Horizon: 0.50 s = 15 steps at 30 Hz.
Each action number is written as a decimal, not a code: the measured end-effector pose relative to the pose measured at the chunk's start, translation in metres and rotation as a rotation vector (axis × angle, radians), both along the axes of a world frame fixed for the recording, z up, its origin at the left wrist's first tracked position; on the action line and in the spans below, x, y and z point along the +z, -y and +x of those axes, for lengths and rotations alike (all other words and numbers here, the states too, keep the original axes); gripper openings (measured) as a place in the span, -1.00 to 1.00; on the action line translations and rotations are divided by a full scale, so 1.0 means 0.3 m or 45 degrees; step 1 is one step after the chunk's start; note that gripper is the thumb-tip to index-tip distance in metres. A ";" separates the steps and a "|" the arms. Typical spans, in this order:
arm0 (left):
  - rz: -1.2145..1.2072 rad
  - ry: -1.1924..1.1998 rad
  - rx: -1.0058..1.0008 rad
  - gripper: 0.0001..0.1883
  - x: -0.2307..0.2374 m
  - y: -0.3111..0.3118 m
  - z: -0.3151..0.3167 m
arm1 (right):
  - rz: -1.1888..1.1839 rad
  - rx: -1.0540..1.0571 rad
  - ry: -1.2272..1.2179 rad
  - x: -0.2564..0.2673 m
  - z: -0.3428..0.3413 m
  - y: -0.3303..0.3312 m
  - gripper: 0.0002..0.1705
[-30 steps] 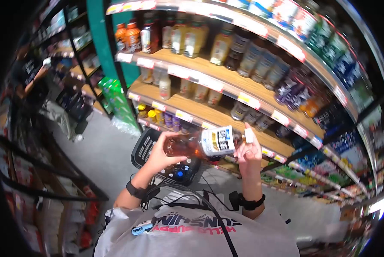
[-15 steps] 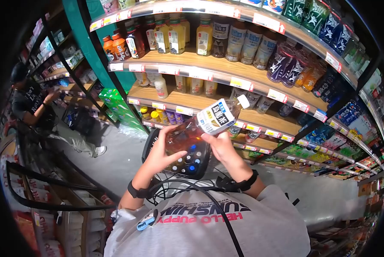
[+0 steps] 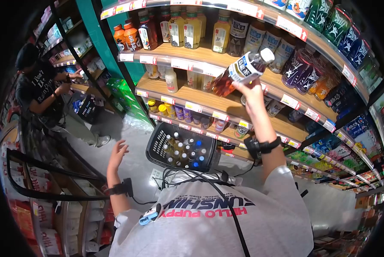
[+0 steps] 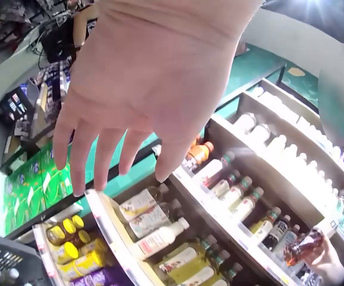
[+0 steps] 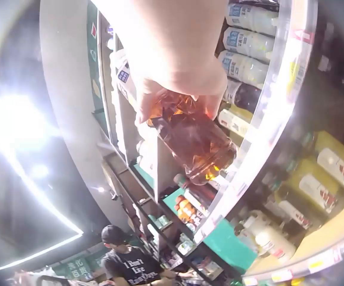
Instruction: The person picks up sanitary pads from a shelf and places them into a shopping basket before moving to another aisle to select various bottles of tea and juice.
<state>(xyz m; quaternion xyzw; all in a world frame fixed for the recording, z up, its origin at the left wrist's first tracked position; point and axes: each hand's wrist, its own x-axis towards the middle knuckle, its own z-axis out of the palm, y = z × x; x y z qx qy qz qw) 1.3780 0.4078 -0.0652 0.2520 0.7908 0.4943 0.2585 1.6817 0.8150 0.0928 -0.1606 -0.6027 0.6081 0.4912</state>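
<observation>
A large bottle of amber drink (image 3: 242,70) with a white cap and a white-and-black label is held tilted in front of the shelves. My right hand (image 3: 254,96) grips it round the middle, and the right wrist view shows fingers and thumb on both sides of the bottle (image 5: 195,140). My left hand (image 3: 117,155) is raised beside the basket, touching nothing. In the left wrist view that hand (image 4: 148,89) has its fingers extended, with the bottle (image 4: 304,247) far off at the lower right.
A black basket (image 3: 157,150) full of capped bottles stands on the floor below. Curved shelves (image 3: 200,96) of drinks fill the front and right. Another person (image 3: 40,92) stands at the left near a second basket (image 3: 88,109). Cables hang across my shirt.
The bottle has moved up and right toward the shelves in my right hand. My left hand has let go of it and moved down and left. More of the basket shows.
</observation>
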 end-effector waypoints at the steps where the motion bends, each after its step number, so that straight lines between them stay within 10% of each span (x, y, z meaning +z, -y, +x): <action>1: -0.021 0.018 0.020 -0.56 0.013 0.044 -0.007 | 0.045 0.007 -0.012 0.021 -0.011 -0.043 -0.32; 15: -0.225 -0.180 -0.249 -0.49 0.295 -0.061 0.190 | 0.362 0.036 0.115 0.111 -0.159 -0.464 -0.25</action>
